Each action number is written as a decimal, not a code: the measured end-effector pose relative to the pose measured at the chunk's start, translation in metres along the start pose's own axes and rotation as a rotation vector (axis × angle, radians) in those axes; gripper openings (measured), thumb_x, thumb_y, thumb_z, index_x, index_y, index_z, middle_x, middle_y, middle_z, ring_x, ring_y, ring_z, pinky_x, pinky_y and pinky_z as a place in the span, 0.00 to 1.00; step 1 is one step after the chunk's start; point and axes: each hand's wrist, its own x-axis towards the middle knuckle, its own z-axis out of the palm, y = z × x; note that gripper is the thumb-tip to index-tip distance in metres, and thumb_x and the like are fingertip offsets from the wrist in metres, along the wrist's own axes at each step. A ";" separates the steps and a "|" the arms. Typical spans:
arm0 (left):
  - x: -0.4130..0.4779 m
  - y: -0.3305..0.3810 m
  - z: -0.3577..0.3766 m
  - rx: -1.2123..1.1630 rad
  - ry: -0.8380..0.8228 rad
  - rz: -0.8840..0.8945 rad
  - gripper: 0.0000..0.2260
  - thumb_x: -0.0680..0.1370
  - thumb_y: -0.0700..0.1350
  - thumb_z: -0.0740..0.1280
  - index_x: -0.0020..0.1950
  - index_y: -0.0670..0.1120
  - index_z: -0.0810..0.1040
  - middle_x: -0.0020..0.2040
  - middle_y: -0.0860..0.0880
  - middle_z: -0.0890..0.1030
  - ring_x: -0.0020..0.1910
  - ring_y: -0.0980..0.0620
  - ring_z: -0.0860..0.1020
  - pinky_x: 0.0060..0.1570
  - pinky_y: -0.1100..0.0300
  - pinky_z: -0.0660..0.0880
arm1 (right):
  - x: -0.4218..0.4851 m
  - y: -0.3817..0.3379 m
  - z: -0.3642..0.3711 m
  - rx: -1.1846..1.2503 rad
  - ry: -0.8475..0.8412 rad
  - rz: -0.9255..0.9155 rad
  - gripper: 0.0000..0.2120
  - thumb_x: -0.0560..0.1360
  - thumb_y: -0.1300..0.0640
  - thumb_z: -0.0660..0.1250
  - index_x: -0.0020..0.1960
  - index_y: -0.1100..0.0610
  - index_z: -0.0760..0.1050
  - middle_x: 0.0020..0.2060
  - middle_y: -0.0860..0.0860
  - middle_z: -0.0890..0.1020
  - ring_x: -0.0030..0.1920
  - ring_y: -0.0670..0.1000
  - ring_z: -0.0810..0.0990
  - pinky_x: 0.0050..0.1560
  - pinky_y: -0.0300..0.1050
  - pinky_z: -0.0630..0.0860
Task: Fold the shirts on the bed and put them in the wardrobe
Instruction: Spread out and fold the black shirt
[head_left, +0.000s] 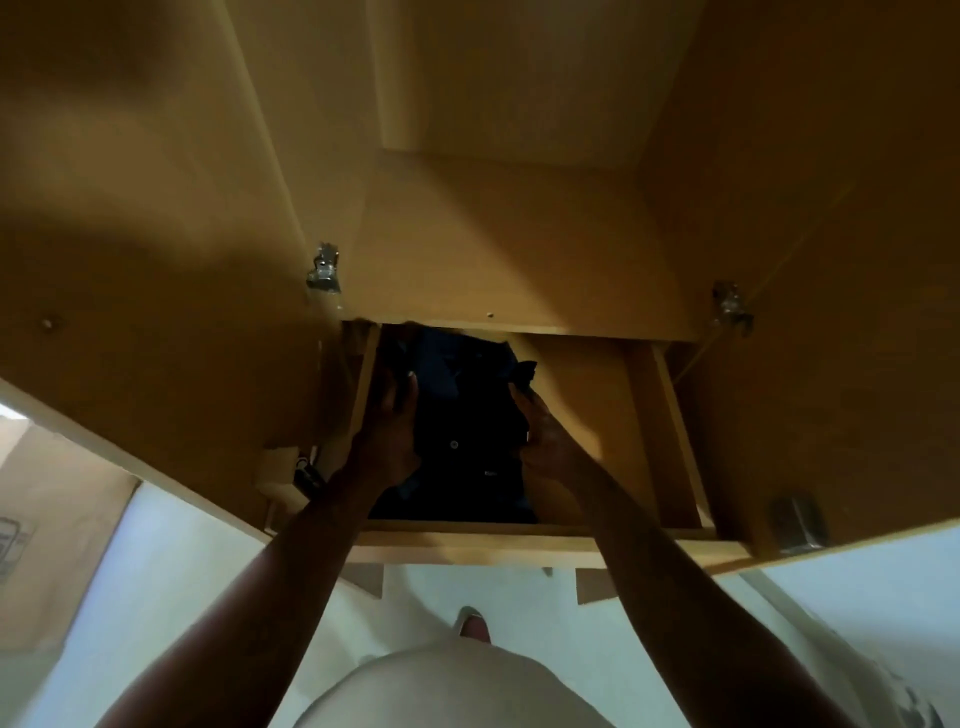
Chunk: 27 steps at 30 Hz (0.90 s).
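The far end of the dark shirt (462, 431) slips under the shelf edge above the drawer (587, 395) and is lost in shadow. The right hand (548, 436) has its fingertips sunk in the dark cloth, so I cannot tell whether they pinch it. The left door (130, 260) and the right door (857, 312) run out of view. The handle (797, 525) on the right door is blurred. A small dark thing (306, 475) by the drawer's near left corner is too dim to name.

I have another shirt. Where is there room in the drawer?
The bare drawer floor between the dark shirt and the drawer's right wall is free. The left side is crowded by the shirt, left hand and right hand.
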 end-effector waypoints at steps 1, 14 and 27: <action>0.005 -0.003 0.005 0.009 -0.035 -0.028 0.43 0.77 0.51 0.68 0.79 0.46 0.39 0.79 0.38 0.42 0.75 0.34 0.55 0.65 0.47 0.69 | 0.004 0.004 -0.001 0.051 -0.018 0.019 0.42 0.73 0.67 0.73 0.78 0.52 0.54 0.74 0.49 0.56 0.72 0.38 0.57 0.64 0.21 0.59; 0.012 0.017 0.015 0.274 -0.096 -0.211 0.32 0.76 0.50 0.67 0.75 0.35 0.62 0.73 0.33 0.66 0.70 0.36 0.69 0.65 0.48 0.72 | 0.017 0.026 0.010 0.098 -0.082 0.309 0.41 0.66 0.62 0.75 0.74 0.63 0.60 0.63 0.61 0.74 0.64 0.60 0.74 0.60 0.53 0.75; -0.027 0.023 0.031 0.370 -0.382 -0.067 0.14 0.84 0.42 0.55 0.64 0.38 0.75 0.62 0.40 0.78 0.65 0.41 0.73 0.66 0.51 0.67 | -0.021 0.042 0.016 -0.253 -0.298 0.621 0.32 0.78 0.52 0.67 0.75 0.59 0.55 0.64 0.63 0.75 0.61 0.65 0.75 0.54 0.52 0.74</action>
